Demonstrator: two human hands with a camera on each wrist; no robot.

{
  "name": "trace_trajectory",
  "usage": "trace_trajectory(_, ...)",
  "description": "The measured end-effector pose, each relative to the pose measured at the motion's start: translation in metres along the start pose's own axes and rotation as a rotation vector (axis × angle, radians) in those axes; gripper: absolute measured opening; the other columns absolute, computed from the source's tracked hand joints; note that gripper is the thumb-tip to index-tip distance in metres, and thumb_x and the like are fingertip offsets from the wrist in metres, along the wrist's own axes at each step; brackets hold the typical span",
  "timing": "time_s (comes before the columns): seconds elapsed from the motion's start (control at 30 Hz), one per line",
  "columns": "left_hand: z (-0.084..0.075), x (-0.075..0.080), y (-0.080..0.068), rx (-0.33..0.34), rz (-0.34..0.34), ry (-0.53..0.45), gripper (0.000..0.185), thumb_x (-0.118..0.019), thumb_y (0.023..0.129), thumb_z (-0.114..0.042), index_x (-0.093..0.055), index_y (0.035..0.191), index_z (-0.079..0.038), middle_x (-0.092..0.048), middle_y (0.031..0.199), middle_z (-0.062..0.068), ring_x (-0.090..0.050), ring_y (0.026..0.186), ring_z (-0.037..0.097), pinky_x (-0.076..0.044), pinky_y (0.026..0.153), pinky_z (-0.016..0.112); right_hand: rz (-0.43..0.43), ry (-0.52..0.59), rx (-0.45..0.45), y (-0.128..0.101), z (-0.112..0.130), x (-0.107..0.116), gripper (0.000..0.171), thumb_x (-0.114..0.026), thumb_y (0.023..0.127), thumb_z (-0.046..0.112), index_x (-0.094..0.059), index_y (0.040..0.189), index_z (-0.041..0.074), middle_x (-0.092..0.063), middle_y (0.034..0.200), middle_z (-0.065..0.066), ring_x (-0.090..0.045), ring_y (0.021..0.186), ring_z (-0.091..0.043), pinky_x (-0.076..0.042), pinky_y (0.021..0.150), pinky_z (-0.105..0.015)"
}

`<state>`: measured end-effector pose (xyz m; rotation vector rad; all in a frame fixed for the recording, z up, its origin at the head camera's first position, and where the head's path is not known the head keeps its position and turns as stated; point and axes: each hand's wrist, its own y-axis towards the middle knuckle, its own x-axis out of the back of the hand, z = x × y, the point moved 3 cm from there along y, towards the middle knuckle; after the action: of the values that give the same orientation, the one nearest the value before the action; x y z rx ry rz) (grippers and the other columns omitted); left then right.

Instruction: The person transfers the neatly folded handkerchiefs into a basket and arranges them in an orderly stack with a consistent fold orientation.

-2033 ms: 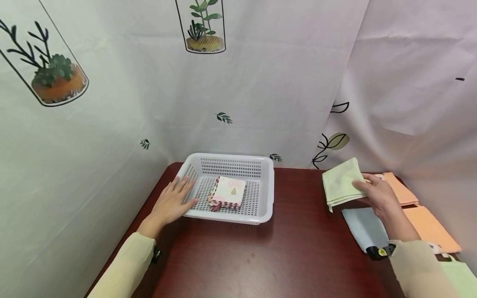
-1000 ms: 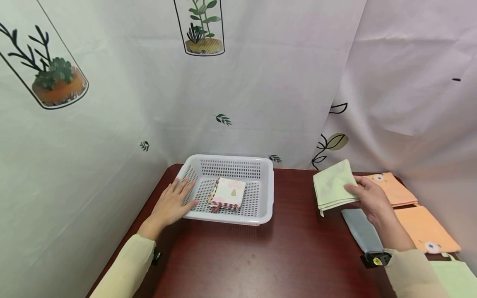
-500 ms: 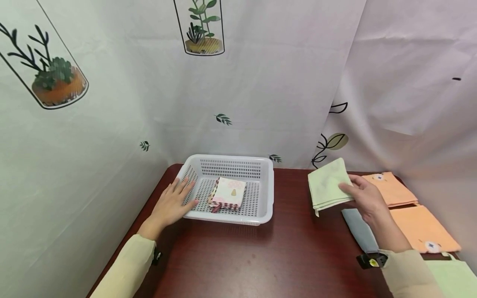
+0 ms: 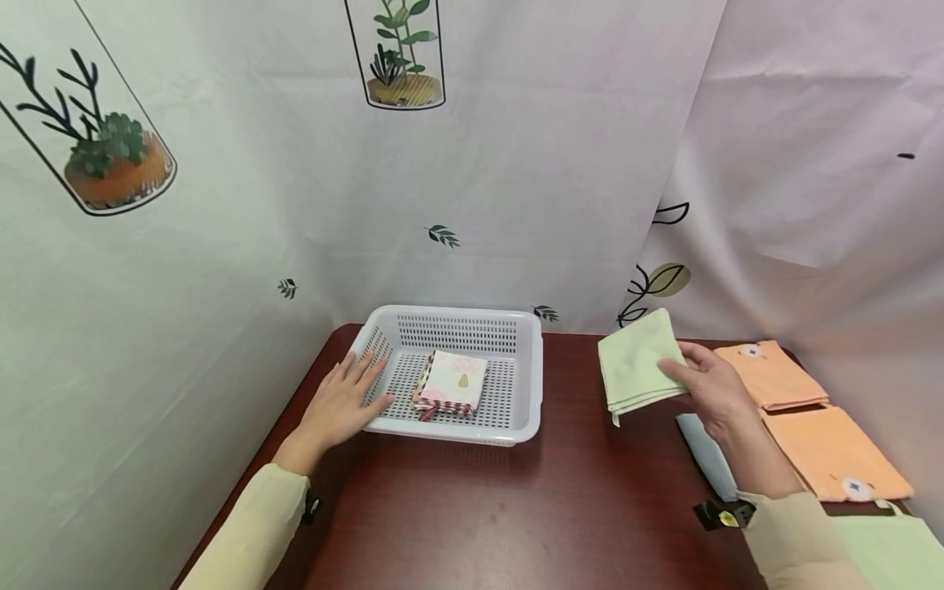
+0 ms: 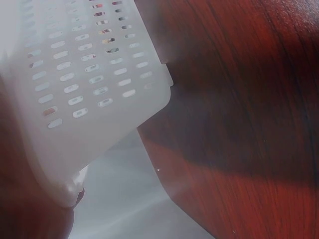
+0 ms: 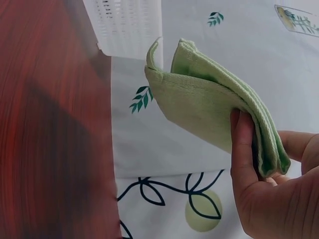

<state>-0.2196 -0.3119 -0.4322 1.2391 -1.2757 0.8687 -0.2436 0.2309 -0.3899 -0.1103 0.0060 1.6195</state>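
Your right hand (image 4: pixel 711 392) pinches the folded green cloth (image 4: pixel 636 360) at one edge, in the air right of the basket (image 4: pixel 528 385). It looks soft, light and floppy, so grip all layers near the fold. Your left hand (image 4: pixel 341 404) rests flat, fingers spread, on the basket's left wall.

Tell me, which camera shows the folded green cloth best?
The right wrist view: the green cloth fills it, its layers pinched by the right hand. The head view shows it small; the left wrist view misses it.
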Motion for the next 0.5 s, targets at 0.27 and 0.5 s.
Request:
trace_trajectory(0.27, 0.0, 0.0, 0.0, -0.007, -0.006, -0.005, 0.077, -0.054, 0.097, -0.055, -0.037, 0.158, -0.011, -0.031, 0.163, 0.019, -0.016, 0.152, 0.046, -0.014, 0.12, 0.065, 0.007, 0.011, 0.012, 0.0, 0.003, -0.007, 0.04, -0.069, 0.097, 0.01, -0.049, 0.13, 0.001, -0.073, 0.091, 0.013, -0.073, 0.075, -0.008, -0.06, 0.062, -0.026)
trace_trajectory(0.5, -0.001, 0.0, 0.001, -0.004, -0.003, -0.002, 0.076, -0.054, 0.098, -0.055, -0.037, 0.158, -0.011, -0.031, 0.163, 0.018, -0.016, 0.152, 0.046, -0.014, 0.12, 0.064, 0.022, 0.015, 0.023, 0.002, 0.004, -0.013, 0.05, -0.069, 0.097, 0.011, -0.043, 0.138, -0.004, -0.073, 0.094, 0.013, -0.073, 0.078, -0.007, -0.06, 0.066, -0.025)
